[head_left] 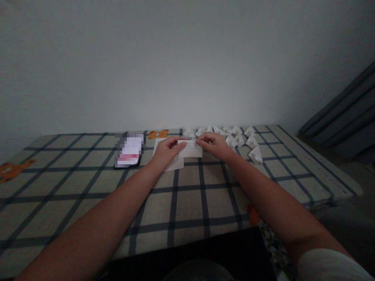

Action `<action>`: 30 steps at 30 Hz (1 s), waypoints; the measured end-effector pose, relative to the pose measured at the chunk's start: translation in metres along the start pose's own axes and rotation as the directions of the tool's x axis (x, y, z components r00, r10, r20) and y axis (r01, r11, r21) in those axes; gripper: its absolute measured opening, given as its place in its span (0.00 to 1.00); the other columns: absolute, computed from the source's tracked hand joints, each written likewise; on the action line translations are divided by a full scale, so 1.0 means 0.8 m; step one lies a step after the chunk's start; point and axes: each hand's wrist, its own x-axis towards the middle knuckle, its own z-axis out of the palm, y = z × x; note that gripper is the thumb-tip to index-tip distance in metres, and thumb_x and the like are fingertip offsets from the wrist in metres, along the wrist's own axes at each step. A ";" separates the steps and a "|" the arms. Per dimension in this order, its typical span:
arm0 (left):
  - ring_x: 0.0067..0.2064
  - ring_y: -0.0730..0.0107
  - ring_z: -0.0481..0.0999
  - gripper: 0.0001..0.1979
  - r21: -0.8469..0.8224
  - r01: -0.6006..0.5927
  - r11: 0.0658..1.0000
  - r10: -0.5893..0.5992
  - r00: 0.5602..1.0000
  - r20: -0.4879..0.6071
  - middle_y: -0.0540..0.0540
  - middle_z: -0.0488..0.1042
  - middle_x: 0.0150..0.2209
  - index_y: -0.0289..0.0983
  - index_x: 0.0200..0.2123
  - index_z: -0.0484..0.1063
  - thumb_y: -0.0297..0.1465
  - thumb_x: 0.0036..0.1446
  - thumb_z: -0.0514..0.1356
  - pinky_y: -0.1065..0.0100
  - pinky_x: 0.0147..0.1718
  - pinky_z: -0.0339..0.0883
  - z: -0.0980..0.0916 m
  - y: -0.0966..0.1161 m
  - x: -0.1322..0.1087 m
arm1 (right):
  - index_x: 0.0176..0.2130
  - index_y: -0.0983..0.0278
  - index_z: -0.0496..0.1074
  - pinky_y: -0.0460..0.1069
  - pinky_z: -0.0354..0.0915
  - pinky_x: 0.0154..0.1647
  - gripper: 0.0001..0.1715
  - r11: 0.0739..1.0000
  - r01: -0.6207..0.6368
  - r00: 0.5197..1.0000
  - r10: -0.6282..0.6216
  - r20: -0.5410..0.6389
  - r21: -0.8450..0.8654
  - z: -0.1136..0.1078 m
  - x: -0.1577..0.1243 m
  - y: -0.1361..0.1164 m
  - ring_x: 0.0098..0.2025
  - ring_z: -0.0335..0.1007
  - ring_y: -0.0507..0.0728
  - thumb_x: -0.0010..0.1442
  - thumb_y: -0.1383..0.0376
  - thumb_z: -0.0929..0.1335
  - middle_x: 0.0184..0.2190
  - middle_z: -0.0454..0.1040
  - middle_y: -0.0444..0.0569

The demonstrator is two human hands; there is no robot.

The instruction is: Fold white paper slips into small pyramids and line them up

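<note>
Between my two hands is a small white sheet of paper (190,151) with faint print on it. My left hand (169,150) pinches its left edge between thumb and fingers. At the upper right edge, my right hand (213,144) grips it the same way. Under my left hand lie more white paper sheets (176,164) on the checked tablecloth (187,203). To the right of my right hand stand several small folded paper pieces (239,139), pointed and boat-like, in loose rows. One folded piece (256,155) sits nearer to me than the others.
A phone (130,150) with a blurred lit screen lies left of the papers. The table's far edge meets a plain wall (187,66). A dark curtain (345,105) hangs at the right, beyond the table's right edge. Something black (187,257) is close to me at the bottom.
</note>
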 end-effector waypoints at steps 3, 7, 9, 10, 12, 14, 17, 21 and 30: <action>0.28 0.72 0.70 0.16 0.036 0.005 0.999 -0.007 0.999 0.046 0.48 0.75 0.28 0.35 0.36 0.77 0.41 0.50 0.64 0.70 0.28 0.63 0.002 0.002 -0.002 | 0.30 0.66 0.72 0.45 0.55 0.29 0.10 1.000 0.021 1.000 -0.021 0.021 -0.009 0.000 0.000 0.000 0.27 0.61 0.49 0.57 0.61 0.66 0.25 0.71 0.44; 0.27 0.73 0.68 0.16 0.201 -0.073 0.977 0.059 0.996 0.073 0.48 0.74 0.26 0.35 0.35 0.77 0.42 0.51 0.64 0.71 0.26 0.60 0.003 0.007 -0.008 | 0.31 0.66 0.71 0.45 0.56 0.31 0.06 0.997 0.070 0.994 -0.068 0.088 -0.015 0.003 0.000 -0.004 0.30 0.62 0.49 0.55 0.66 0.65 0.27 0.71 0.45; 0.27 0.73 0.68 0.15 0.280 -0.117 0.953 0.092 0.991 0.102 0.48 0.73 0.26 0.35 0.34 0.77 0.42 0.51 0.63 0.71 0.25 0.59 0.003 0.011 -0.011 | 0.32 0.66 0.72 0.45 0.56 0.31 0.06 0.997 0.079 0.991 -0.077 0.107 -0.009 0.006 -0.001 -0.006 0.30 0.62 0.49 0.55 0.65 0.66 0.27 0.71 0.45; 0.26 0.73 0.67 0.15 0.309 -0.131 0.942 0.100 0.988 0.115 0.48 0.73 0.26 0.35 0.33 0.77 0.42 0.52 0.63 0.71 0.25 0.58 0.004 0.012 -0.012 | 0.32 0.66 0.72 0.45 0.57 0.31 0.07 0.997 0.081 0.990 -0.080 0.116 -0.005 0.007 -0.001 -0.007 0.30 0.63 0.49 0.55 0.65 0.66 0.27 0.71 0.45; 0.26 0.73 0.67 0.16 0.339 -0.146 0.929 0.108 0.986 0.128 0.49 0.73 0.25 0.35 0.32 0.77 0.43 0.52 0.62 0.71 0.24 0.58 0.005 0.014 -0.014 | 0.32 0.66 0.72 0.44 0.57 0.31 0.07 0.996 0.085 0.987 -0.084 0.136 0.003 0.008 -0.002 -0.009 0.30 0.63 0.49 0.55 0.65 0.66 0.27 0.71 0.44; 0.25 0.73 0.67 0.16 0.347 -0.151 0.926 0.109 0.984 0.137 0.49 0.73 0.24 0.35 0.31 0.77 0.43 0.53 0.61 0.71 0.24 0.58 0.006 0.014 -0.015 | 0.31 0.66 0.72 0.44 0.57 0.30 0.06 0.997 0.081 0.984 -0.082 0.159 0.016 0.008 -0.002 -0.010 0.29 0.64 0.49 0.54 0.66 0.66 0.26 0.71 0.44; 0.26 0.72 0.68 0.16 0.345 -0.158 0.925 0.111 0.982 0.151 0.48 0.73 0.25 0.35 0.31 0.76 0.43 0.54 0.61 0.71 0.26 0.60 0.007 0.014 -0.016 | 0.30 0.66 0.71 0.44 0.58 0.31 0.05 0.998 0.061 0.979 -0.067 0.191 0.034 0.008 -0.002 -0.011 0.29 0.64 0.49 0.53 0.67 0.66 0.26 0.71 0.44; 0.28 0.72 0.69 0.14 0.297 -0.162 0.941 0.118 0.980 0.160 0.48 0.73 0.27 0.35 0.31 0.75 0.42 0.55 0.60 0.71 0.27 0.61 0.007 0.015 -0.017 | 0.29 0.66 0.71 0.44 0.58 0.31 0.04 0.997 0.050 0.979 -0.060 0.197 0.055 0.006 -0.001 -0.014 0.29 0.63 0.49 0.51 0.68 0.65 0.25 0.71 0.43; 0.27 0.73 0.67 0.13 0.064 -0.105 0.992 0.107 0.994 -0.027 0.51 0.70 0.25 0.37 0.28 0.68 0.41 0.52 0.62 0.72 0.27 0.60 0.005 0.021 -0.011 | 0.27 0.66 0.71 0.45 0.57 0.32 0.06 0.999 0.033 0.994 -0.031 0.102 -0.010 -0.005 0.005 -0.001 0.29 0.62 0.49 0.52 0.66 0.65 0.24 0.71 0.44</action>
